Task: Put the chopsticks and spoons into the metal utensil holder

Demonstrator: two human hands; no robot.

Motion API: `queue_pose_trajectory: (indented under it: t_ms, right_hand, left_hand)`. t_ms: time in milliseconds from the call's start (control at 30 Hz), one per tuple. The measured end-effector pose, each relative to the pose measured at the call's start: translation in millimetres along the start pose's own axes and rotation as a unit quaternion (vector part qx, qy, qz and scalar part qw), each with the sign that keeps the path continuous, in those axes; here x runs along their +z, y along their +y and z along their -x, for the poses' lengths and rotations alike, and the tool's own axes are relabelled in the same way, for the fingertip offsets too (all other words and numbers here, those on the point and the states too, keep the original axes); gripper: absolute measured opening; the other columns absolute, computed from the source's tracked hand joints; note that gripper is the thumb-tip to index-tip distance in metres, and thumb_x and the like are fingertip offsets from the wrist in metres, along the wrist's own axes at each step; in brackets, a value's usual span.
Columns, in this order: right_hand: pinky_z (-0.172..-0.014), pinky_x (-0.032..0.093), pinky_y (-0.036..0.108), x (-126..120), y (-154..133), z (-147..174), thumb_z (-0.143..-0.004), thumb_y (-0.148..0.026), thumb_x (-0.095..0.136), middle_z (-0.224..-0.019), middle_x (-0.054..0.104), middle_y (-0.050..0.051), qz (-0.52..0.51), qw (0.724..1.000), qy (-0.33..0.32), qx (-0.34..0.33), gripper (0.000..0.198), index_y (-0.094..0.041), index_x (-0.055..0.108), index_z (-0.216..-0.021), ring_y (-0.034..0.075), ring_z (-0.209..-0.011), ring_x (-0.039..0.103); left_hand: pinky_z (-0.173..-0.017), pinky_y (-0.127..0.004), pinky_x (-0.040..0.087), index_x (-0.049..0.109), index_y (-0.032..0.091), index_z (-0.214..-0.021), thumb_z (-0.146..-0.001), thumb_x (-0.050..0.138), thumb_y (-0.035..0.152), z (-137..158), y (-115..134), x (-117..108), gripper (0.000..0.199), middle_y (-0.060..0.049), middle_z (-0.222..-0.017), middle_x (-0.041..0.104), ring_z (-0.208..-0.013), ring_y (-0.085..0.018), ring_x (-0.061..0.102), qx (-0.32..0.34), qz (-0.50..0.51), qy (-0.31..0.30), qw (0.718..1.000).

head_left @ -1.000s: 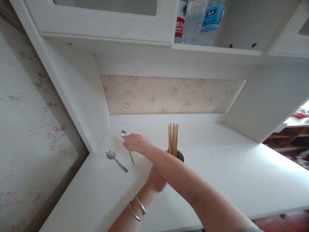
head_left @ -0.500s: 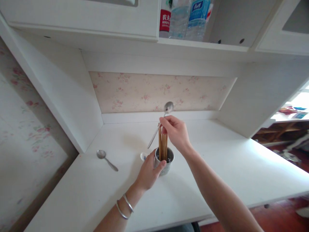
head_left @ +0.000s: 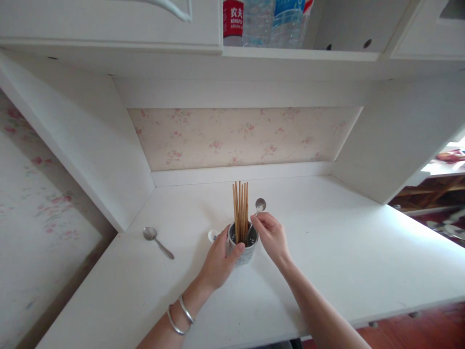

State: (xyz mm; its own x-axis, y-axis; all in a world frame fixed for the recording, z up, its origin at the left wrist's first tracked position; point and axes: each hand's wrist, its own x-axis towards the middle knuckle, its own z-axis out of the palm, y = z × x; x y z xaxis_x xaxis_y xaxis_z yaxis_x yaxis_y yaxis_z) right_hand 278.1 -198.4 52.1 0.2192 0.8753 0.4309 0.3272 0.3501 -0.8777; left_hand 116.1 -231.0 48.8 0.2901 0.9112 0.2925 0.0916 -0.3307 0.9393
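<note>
My left hand [head_left: 220, 259] is wrapped round the left side of a metal utensil holder [head_left: 245, 257] with small holes in its wall. Several wooden chopsticks [head_left: 240, 211] stand upright inside it. Between the fingertips of my right hand [head_left: 271, 237] is a metal spoon [head_left: 260, 205], bowl end up, its handle reaching down into the holder to the right of the chopsticks. The handle's lower end is hidden inside. Another metal spoon [head_left: 149, 233] lies on the white desk to the left. Partly hidden behind my left fingers is a small white round object [head_left: 212, 236].
The white desk [head_left: 327, 252] runs under a cabinet shelf [head_left: 298, 53] holding several plastic bottles [head_left: 257, 22]. White side panels stand left [head_left: 80, 145] and right [head_left: 395, 131]. Floral wallpaper [head_left: 232, 138] shows at the back.
My right hand has lowered the spoon from above the chopsticks to the holder's right side, and its handle is now inside. My left hand stays on the holder. The view has shifted slightly.
</note>
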Motion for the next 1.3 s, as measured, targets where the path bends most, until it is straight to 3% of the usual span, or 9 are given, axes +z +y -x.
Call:
queue_pose_trajectory:
  t_ms: [233, 467, 567, 733, 867, 967, 1067, 1167, 1300]
  right_hand:
    - [-0.054, 0.042, 0.024, 3.9, 13.6, 7.6, -0.075, -0.05, 0.063, -0.066, 0.065, 0.002, -0.067, 0.99, -0.042, 0.114, 0.034, -0.017, 0.063, -0.08, 0.015, -0.06, 0.059]
    - [-0.064, 0.043, 0.026, 1.4, 4.6, 10.3, -0.081, -0.051, 0.056, -0.072, 0.061, 0.001, -0.12, 0.982, -0.117, 0.088, 0.035, -0.017, 0.06, -0.077, 0.016, -0.07, 0.056]
    - [-0.065, 0.04, 0.026, 0.7, 4.8, 11.4, -0.085, -0.051, 0.051, -0.07, 0.058, -0.001, -0.11, 0.98, -0.144, 0.082, 0.037, -0.017, 0.059, -0.073, 0.015, -0.069, 0.052]
    - [-0.066, 0.038, 0.026, -0.9, 6.5, 11.7, -0.085, -0.052, 0.05, -0.073, 0.06, 0.0, -0.115, 0.977, -0.154, 0.094, 0.037, -0.017, 0.062, -0.079, 0.016, -0.072, 0.053]
    - [-0.069, 0.039, 0.027, 0.8, 8.9, 11.4, -0.084, -0.052, 0.051, -0.073, 0.062, 0.0, -0.119, 0.977, -0.15, 0.094, 0.038, -0.017, 0.062, -0.076, 0.017, -0.074, 0.054]
    - [-0.072, 0.04, 0.028, 2.8, 12.7, 11.0, -0.084, -0.052, 0.051, -0.076, 0.062, 0.001, -0.116, 0.977, -0.149, 0.096, 0.038, -0.017, 0.062, -0.077, 0.018, -0.077, 0.054]
    - [-0.073, 0.039, 0.028, 4.3, 17.0, 10.4, -0.084, -0.051, 0.051, -0.074, 0.061, 0.001, -0.109, 0.978, -0.151, 0.096, 0.036, -0.018, 0.06, -0.075, 0.018, -0.078, 0.053]
    - [-0.073, 0.039, 0.028, 5.2, 19.3, 10.2, -0.085, -0.05, 0.05, -0.072, 0.059, 0.0, -0.104, 0.979, -0.147, 0.094, 0.035, -0.018, 0.059, -0.073, 0.018, -0.079, 0.053]
    - [-0.072, 0.038, 0.027, 5.8, 18.6, 10.5, -0.086, -0.049, 0.049, -0.073, 0.058, 0.0, -0.113, 0.978, -0.147, 0.093, 0.035, -0.018, 0.058, -0.074, 0.017, -0.077, 0.051]
  left_hand:
    - [-0.106, -0.042, 0.032, 0.046, 0.019, -0.13, -0.086, 0.053, 0.043, 0.1, 5.2, 0.6, 0.05, -0.01, -0.131, 0.054, -0.123, -0.027, 0.046, 0.0, -0.003, -0.006, 1.0]
    - [-0.11, -0.041, 0.027, 0.039, 0.019, -0.138, -0.087, 0.05, 0.048, 3.3, -5.5, -3.5, 0.06, -0.011, -0.142, 0.044, -0.131, -0.026, 0.038, -0.004, 0.006, -0.018, 1.0]
    - [-0.11, -0.039, 0.026, 0.04, 0.02, -0.138, -0.087, 0.047, 0.05, 3.6, -11.7, -13.3, 0.06, -0.01, -0.144, 0.041, -0.131, -0.024, 0.038, -0.036, -0.032, 0.039, 0.998]
    - [-0.084, -0.032, 0.046, 0.059, 0.019, -0.113, -0.085, 0.045, 0.056, 6.3, -12.3, -69.1, 0.048, -0.008, -0.108, 0.067, -0.092, -0.02, 0.063, -0.102, -0.144, 0.194, 0.965]
    - [-0.065, -0.03, 0.044, 0.063, 0.02, -0.08, -0.085, 0.038, 0.056, 18.4, -19.9, -143.4, 0.044, -0.004, -0.075, 0.068, -0.07, -0.021, 0.063, -0.199, -0.39, 0.163, 0.884]
    - [-0.069, -0.035, 0.043, 0.062, 0.02, -0.074, -0.084, 0.031, 0.059, 28.2, -33.4, -188.2, 0.051, -0.009, -0.077, 0.069, -0.081, -0.029, 0.065, -0.295, -0.515, 0.089, 0.8]
    - [-0.075, -0.041, 0.043, 0.062, 0.018, -0.076, -0.084, 0.029, 0.059, 31.1, -47.5, -207.9, 0.053, -0.015, -0.087, 0.069, -0.089, -0.035, 0.064, -0.352, -0.553, 0.051, 0.754]
    - [-0.074, -0.043, 0.042, 0.061, 0.016, -0.073, -0.081, 0.037, 0.051, 23.9, -55.5, -209.2, 0.044, -0.019, -0.087, 0.068, -0.088, -0.037, 0.063, -0.356, -0.553, 0.069, 0.75]
    - [-0.067, -0.033, 0.041, 0.057, 0.017, -0.059, -0.076, 0.044, 0.038, 5.1, -54.5, -201.8, 0.03, -0.013, -0.074, 0.067, -0.078, -0.029, 0.063, -0.327, -0.513, 0.065, 0.791]
